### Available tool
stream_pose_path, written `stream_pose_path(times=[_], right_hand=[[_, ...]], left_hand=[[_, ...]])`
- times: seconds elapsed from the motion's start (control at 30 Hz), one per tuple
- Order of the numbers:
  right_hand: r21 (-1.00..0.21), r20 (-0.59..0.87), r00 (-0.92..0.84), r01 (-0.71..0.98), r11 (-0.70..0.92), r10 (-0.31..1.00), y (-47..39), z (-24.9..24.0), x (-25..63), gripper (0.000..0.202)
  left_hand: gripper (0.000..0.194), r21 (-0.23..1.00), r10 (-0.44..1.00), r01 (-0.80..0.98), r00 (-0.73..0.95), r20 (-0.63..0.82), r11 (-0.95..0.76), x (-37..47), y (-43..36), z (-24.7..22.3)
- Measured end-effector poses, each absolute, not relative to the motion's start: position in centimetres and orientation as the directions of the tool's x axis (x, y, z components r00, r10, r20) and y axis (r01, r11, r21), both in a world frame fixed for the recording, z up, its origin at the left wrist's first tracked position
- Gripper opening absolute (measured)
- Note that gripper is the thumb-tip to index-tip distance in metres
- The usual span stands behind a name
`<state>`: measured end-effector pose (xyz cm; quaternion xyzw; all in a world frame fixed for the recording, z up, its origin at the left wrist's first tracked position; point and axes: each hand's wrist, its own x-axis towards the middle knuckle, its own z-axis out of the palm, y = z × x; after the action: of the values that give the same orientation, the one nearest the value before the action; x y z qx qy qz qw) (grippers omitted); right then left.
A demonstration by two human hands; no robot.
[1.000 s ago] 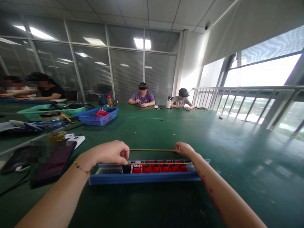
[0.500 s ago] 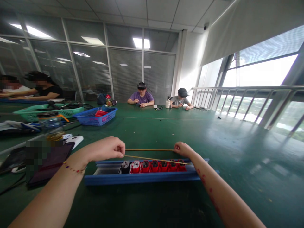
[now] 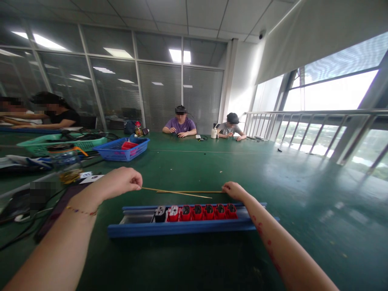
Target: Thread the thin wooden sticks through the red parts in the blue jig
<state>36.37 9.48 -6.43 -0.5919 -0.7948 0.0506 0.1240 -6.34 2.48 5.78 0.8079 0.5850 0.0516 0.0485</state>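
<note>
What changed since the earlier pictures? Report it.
The left hand moved left and away from the body, carrying its stick from over the tray to beyond it. No grip visibly changed. The right hand, the other stick and the tray stayed put.

White label [image 3: 85, 175] by the jar [image 3: 69, 161]: you see some marks, too small for reading.
Purple shirt [image 3: 182, 125]: you see a small pale mark, not legible.
Readable text: none for you here.
</note>
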Motion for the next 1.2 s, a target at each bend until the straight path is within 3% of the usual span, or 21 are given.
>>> stream_pose_path(times=[0.27, 0.47, 0.67, 0.8, 1.0, 1.2], right_hand=[[-0.224, 0.122, -0.249, 0.936, 0.271, 0.961, 8.6, -5.9, 35.9, 0.037], [-0.056, 0.16, -0.348, 0.931, 0.36, 0.924, 7.6, -5.2, 35.4, 0.025], [0.006, 0.15, -0.419, 0.906, 0.423, 0.895, 7.2, -4.7, 35.0, 0.022], [0.04, 0.138, -0.449, 0.893, 0.448, 0.883, 7.3, -4.5, 34.9, 0.023], [0.043, 0.119, -0.476, 0.879, 0.475, 0.871, 7.4, -4.7, 35.0, 0.026], [-0.013, 0.11, -0.489, 0.87, 0.493, 0.865, 7.5, -4.9, 35.1, 0.027]], left_hand=[[0.008, 0.08, 0.939, 0.936, 0.345, 0.007, -0.344, -3.1, 6.2, 0.7], [0.009, 0.014, 0.924, 0.925, 0.38, 0.041, -0.381, -0.8, 7.9, -1.6], [0.007, -0.042, 0.91, 0.91, 0.413, 0.025, -0.412, 0.5, 9.0, -2.8], [0.017, -0.081, 0.908, 0.906, 0.419, 0.016, -0.416, 0.6, 9.4, -3.2], [0.034, -0.13, 0.889, 0.88, 0.457, -0.022, -0.456, 1.1, 9.2, -3.4], [0.019, -0.124, 0.887, 0.879, 0.459, -0.045, -0.461, 1.1, 8.5, -3.2]])
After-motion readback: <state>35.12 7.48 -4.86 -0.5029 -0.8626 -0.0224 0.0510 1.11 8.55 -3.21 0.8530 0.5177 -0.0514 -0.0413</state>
